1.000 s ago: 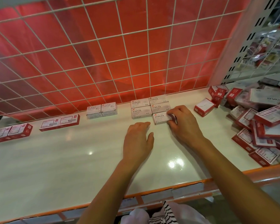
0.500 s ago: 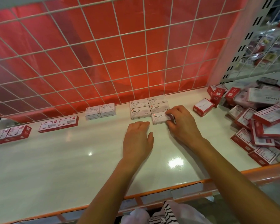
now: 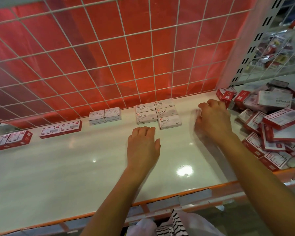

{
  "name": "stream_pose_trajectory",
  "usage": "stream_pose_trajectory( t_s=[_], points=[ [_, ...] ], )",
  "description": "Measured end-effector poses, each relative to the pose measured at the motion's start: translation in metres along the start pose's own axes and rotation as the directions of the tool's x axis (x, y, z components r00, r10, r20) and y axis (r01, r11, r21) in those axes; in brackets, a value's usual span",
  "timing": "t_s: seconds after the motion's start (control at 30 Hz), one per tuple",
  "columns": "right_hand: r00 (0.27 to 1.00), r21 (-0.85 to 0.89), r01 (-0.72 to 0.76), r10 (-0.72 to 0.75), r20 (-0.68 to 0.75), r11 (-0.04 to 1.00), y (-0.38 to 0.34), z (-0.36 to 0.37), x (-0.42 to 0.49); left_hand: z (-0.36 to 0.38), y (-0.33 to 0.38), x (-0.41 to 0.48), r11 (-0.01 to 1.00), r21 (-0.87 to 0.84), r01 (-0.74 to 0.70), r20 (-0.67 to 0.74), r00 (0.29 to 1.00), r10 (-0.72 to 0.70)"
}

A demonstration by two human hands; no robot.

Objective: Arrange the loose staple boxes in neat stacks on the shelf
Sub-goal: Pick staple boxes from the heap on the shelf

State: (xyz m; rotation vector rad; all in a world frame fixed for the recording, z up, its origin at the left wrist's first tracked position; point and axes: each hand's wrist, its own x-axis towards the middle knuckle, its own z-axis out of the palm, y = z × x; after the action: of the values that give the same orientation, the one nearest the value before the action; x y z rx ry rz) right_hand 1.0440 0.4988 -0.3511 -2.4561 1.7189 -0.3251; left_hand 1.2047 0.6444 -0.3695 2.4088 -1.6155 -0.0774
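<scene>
Blurring obscures the right hand (image 3: pixel 211 120): its fingers curl, but whether they hold anything cannot be told. Near that hand, to its right, lies the loose pile of red staple boxes (image 3: pixel 272 132), cut off at the frame edge and too jumbled to count. The left hand (image 3: pixel 143 147) rests palm down on the shelf (image 3: pixel 58 176), holding nothing. Just beyond its fingertips: five white staple boxes (image 3: pixel 166 111), in columns of two and three.

I read "STAPLES" on each of the five white staple boxes (image 3: pixel 166 112) at frame centre. "PAPER CLIPS" and "ROUND PAPER CLIPS" stand on the paper-clip boxes (image 3: pixel 105 115) to their left. "STAPLES" appears inverted on a pale box (image 3: pixel 274 100) at right.
</scene>
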Motion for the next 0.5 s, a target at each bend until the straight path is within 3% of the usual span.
stream_pose_trajectory(
  t_s=[0.23,0.5],
  points=[
    [1.000,0.045,-0.006,0.006,-0.003,0.999,0.002,0.010,-0.009,-0.001,0.004,-0.006,0.999,-0.037,-0.015,0.016,1.000,0.016],
    [0.990,0.159,0.084,-0.064,-0.126,0.984,-0.009,0.017,-0.047,-0.002,0.011,-0.020,0.993,-0.110,-0.048,0.030,0.998,0.052]
  ],
)
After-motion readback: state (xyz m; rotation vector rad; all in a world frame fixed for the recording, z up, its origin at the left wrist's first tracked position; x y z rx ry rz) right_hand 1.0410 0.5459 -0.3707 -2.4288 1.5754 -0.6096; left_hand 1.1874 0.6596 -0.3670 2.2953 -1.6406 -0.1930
